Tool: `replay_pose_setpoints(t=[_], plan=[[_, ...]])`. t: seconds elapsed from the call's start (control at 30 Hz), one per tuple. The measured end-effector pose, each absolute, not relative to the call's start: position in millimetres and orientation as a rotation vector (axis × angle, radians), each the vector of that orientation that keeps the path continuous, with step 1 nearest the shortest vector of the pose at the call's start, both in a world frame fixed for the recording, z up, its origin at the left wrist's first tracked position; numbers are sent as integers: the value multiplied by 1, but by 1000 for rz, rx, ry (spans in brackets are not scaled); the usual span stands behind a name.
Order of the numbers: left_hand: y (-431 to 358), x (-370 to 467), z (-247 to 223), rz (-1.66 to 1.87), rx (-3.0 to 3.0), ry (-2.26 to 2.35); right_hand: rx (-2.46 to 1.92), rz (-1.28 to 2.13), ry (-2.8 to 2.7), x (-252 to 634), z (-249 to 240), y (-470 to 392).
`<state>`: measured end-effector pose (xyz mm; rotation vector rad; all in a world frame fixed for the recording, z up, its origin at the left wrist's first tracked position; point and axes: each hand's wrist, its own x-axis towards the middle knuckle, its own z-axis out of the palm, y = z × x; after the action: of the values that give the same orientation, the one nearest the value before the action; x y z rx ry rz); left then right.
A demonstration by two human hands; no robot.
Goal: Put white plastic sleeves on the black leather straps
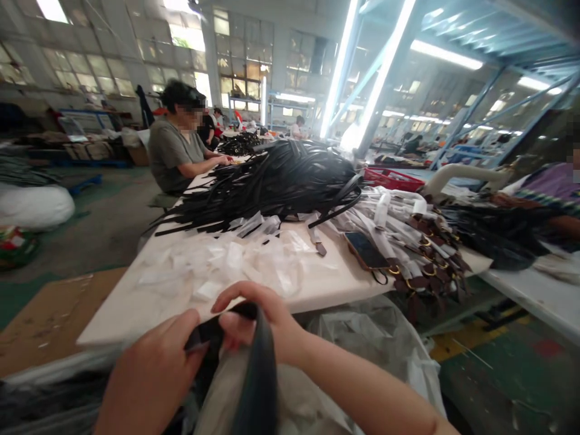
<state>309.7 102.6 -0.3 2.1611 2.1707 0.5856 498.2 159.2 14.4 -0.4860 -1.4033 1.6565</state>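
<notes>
A black strap (260, 374) runs between my two hands and hangs down toward me in a loop. My left hand (156, 362) pinches one part of it between thumb and fingers. My right hand (260, 317) has its fingers curled around the strap a little farther along, near the table's front edge. Just beyond my hands, clear plastic wrappers (235, 260) lie scattered on the white table (118, 308). Behind them rises a large heap of black straps (281, 175).
To the right lie plastic-wrapped handles (408, 232) with brown ends and gold rings, beside a phone (366, 251). A red basket (393, 179) stands behind. A co-worker (176, 145) sits at the table's left side. Below the front edge hangs a clear plastic bag (385, 338).
</notes>
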Motion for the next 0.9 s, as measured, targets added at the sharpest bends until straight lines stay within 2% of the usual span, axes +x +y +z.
replay_pose_setpoints(t=[0.13,0.23,0.37,0.5,0.7,0.9], plan=[[71,284,-10,227,2194,2388,-625,1526,-1210,491,10,144],[50,281,-11,93,2277,2394,-621,1722,-1325,473,-7,130],[28,277,-16,75,2152,2478,-617,1905,-1329,457,-33,114],[14,265,-31,74,1987,2485,-674,1886,-1190,459,-40,109],[16,287,-46,245,2041,2337,-641,1912,-1264,439,-57,86],[9,271,-42,255,2001,2438,-689,1813,-1462,431,-45,91]])
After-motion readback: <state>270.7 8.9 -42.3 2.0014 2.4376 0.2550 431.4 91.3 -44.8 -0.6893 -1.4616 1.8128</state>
